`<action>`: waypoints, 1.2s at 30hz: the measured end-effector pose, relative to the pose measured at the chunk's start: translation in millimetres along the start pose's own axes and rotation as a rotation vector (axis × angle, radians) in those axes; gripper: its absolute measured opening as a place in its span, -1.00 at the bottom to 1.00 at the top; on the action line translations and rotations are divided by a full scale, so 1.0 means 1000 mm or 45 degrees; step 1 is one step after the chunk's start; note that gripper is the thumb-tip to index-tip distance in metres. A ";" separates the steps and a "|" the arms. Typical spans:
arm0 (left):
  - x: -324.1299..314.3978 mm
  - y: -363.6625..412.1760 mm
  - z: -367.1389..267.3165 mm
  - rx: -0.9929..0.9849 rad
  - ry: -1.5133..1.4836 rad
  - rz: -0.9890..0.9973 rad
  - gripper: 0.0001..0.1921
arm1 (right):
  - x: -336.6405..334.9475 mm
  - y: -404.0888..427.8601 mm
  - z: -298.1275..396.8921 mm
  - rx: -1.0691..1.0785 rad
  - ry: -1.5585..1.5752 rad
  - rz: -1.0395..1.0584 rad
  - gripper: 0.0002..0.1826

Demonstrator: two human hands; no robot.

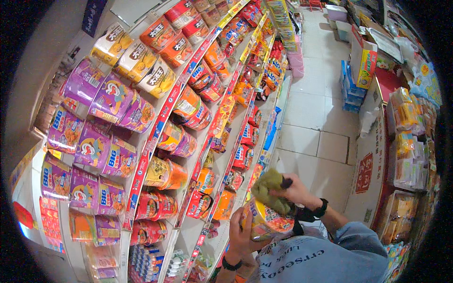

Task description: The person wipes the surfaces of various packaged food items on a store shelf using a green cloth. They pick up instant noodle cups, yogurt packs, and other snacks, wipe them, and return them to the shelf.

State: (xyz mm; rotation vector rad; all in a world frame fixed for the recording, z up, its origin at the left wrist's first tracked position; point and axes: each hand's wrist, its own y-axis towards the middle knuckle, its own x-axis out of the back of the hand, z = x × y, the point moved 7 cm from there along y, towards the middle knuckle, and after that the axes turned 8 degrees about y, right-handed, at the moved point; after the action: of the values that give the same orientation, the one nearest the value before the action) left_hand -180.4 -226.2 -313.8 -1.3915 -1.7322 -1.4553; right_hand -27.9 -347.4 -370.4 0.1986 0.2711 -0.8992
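Note:
My left hand (pixel 241 230) grips an instant noodle bucket (pixel 261 231) by its side, close to my chest. The bucket has a yellow body and a lid printed with noodles, and it is tilted. In my right hand (pixel 299 191) is a bunched olive-green cloth (pixel 269 185), held against the bucket's upper edge and lid. The cloth hides part of the lid and my right fingertips. Both wrists wear dark bands.
Left of me, a tiered shelf carries stacked purple noodle buckets (pixel 111 95), white-and-yellow buckets (pixel 136 60) and bagged noodles (pixel 244 155). Behind its front strip (pixel 159 109) stand several rows. A tiled aisle (pixel 300 141) runs ahead. Cartons (pixel 368 63) and packaged food (pixel 405 113) line the right side.

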 end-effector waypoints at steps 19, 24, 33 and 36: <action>0.019 0.009 0.011 0.107 0.245 -0.189 0.04 | 0.032 0.009 -0.067 -0.340 0.034 -0.370 -0.68; 0.001 0.007 0.011 0.035 0.131 -0.092 0.01 | 0.046 0.009 -0.042 -0.253 0.301 -0.429 -0.64; -0.022 0.043 0.006 -0.031 0.121 0.020 -0.01 | 0.048 -0.012 -0.033 -0.376 0.264 -0.184 -0.64; -0.032 0.062 0.006 -0.011 0.099 0.065 0.00 | 0.055 -0.022 -0.012 -0.403 0.135 -0.230 -0.65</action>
State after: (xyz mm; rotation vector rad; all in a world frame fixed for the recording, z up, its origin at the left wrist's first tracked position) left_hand -111.6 -238.0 -316.5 -1.3548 -1.6328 -1.4711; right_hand -14.5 -397.8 -399.7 -0.0735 0.5314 -1.0125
